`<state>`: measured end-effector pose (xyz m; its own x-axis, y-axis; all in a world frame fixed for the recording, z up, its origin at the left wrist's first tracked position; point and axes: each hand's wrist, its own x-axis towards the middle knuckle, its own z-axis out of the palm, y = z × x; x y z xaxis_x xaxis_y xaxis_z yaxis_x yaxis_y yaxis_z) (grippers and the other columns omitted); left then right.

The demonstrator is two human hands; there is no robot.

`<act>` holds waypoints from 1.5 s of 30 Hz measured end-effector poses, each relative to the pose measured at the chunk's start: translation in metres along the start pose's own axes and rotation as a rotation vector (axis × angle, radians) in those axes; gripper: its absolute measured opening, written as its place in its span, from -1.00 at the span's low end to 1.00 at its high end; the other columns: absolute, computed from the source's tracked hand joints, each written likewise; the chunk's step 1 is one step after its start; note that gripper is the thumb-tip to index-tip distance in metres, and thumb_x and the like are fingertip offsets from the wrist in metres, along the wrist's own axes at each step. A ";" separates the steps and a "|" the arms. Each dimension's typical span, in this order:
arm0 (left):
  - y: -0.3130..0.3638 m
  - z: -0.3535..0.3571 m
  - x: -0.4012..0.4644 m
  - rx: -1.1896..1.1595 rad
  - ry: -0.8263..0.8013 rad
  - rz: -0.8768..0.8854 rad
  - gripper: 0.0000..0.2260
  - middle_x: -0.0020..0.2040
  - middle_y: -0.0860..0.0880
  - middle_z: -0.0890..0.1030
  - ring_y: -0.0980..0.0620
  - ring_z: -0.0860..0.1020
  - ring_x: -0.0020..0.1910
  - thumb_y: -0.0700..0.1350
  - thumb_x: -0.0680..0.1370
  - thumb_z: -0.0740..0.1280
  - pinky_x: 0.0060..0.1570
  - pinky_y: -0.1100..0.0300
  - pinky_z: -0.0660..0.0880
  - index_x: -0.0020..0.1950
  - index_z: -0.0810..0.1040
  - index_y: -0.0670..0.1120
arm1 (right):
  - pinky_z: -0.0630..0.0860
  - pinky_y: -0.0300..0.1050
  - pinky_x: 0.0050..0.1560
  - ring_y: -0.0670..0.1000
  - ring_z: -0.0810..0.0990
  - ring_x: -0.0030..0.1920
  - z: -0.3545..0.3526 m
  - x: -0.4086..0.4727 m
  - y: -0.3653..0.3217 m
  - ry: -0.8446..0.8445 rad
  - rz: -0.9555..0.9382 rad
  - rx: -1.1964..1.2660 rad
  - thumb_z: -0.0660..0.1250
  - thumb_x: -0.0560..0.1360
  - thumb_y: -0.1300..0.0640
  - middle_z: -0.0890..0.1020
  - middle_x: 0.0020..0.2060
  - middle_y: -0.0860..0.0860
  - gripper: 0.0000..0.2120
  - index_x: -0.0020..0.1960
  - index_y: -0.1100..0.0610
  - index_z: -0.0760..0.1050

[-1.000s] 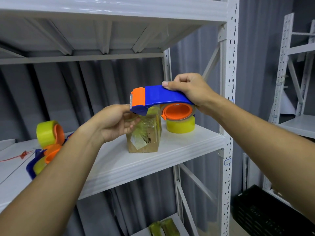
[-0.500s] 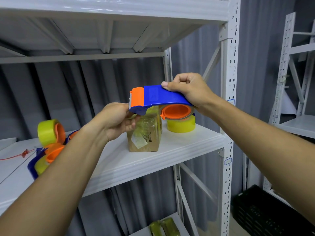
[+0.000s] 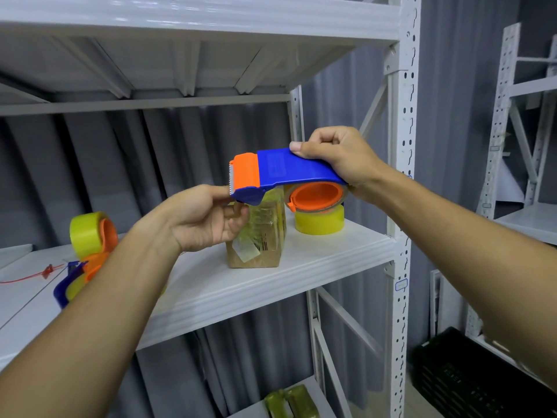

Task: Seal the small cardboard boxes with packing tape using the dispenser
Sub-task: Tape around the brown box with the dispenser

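Small cardboard box (image 3: 256, 233) standing on shelf (image 3: 316, 260), already glossy with tape, likely light, easily tipped. Right hand (image 3: 340, 158) gripping dispenser (image 3: 289, 173) above box. Left hand (image 3: 205, 218) pinching tape end beneath dispenser's toothed nose; film likely sticky, thin, needing tension.

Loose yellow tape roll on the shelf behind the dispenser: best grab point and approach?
The yellow tape roll lies flat on the shelf, so probably pinch its curved outer wall from the front right. The box stands close on its left, and the dispenser, held by the right hand, covers its top.
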<state>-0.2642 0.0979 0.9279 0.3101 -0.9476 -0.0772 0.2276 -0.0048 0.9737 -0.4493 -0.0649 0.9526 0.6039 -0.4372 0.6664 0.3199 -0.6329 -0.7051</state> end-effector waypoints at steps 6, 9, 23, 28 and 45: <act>-0.002 -0.004 0.001 -0.048 -0.028 -0.012 -0.81 -0.20 0.02 0.63 0.14 0.55 -0.36 -0.19 0.46 0.32 -0.47 0.33 0.40 -0.13 0.74 -0.12 | 0.53 -0.27 -0.30 -0.08 0.68 -0.28 0.000 -0.001 -0.002 0.006 0.001 -0.014 0.48 0.50 -0.04 0.67 -0.37 -0.08 -0.71 -0.38 -0.05 0.58; -0.001 -0.002 0.001 -0.082 -0.008 -0.009 -0.84 -0.21 0.02 0.61 0.14 0.55 -0.37 -0.19 0.44 0.35 -0.45 0.37 0.37 -0.09 0.72 -0.12 | 0.53 -0.27 -0.30 -0.07 0.68 -0.28 0.000 -0.002 -0.003 0.010 -0.005 -0.010 0.48 0.49 -0.05 0.67 -0.37 -0.08 -0.71 -0.39 -0.06 0.59; -0.006 0.022 0.005 -0.161 0.413 0.179 -0.81 -0.01 -0.05 0.63 0.17 0.50 -0.31 -0.24 0.62 0.31 -0.47 0.38 0.46 0.20 0.63 -0.15 | 0.56 -0.21 -0.24 -0.02 0.69 -0.25 0.007 -0.001 0.000 0.085 0.012 -0.055 0.50 0.46 -0.10 0.68 -0.35 -0.04 -0.71 -0.30 0.05 0.56; -0.011 0.032 0.010 -0.166 0.613 0.340 -0.88 -0.13 -0.06 0.67 0.14 0.53 -0.40 -0.21 0.60 0.37 -0.51 0.36 0.44 0.10 0.65 -0.12 | 0.54 -0.25 -0.29 -0.04 0.69 -0.28 0.010 -0.002 0.001 0.108 0.014 -0.045 0.50 0.45 -0.11 0.67 -0.36 -0.04 -0.70 -0.33 0.03 0.55; -0.007 0.023 -0.002 -0.007 0.445 0.175 -0.74 -0.06 -0.01 0.66 0.16 0.54 -0.27 -0.19 0.55 0.41 -0.44 0.31 0.50 0.24 0.65 -0.13 | 0.52 -0.26 -0.31 -0.09 0.63 -0.35 0.007 -0.001 0.003 0.116 -0.018 -0.089 0.54 0.43 -0.08 0.64 -0.43 -0.07 -0.69 -0.37 0.03 0.55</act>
<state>-0.2874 0.0925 0.9259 0.7090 -0.7052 0.0021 0.1428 0.1465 0.9789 -0.4433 -0.0622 0.9481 0.5089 -0.4925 0.7060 0.2608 -0.6934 -0.6717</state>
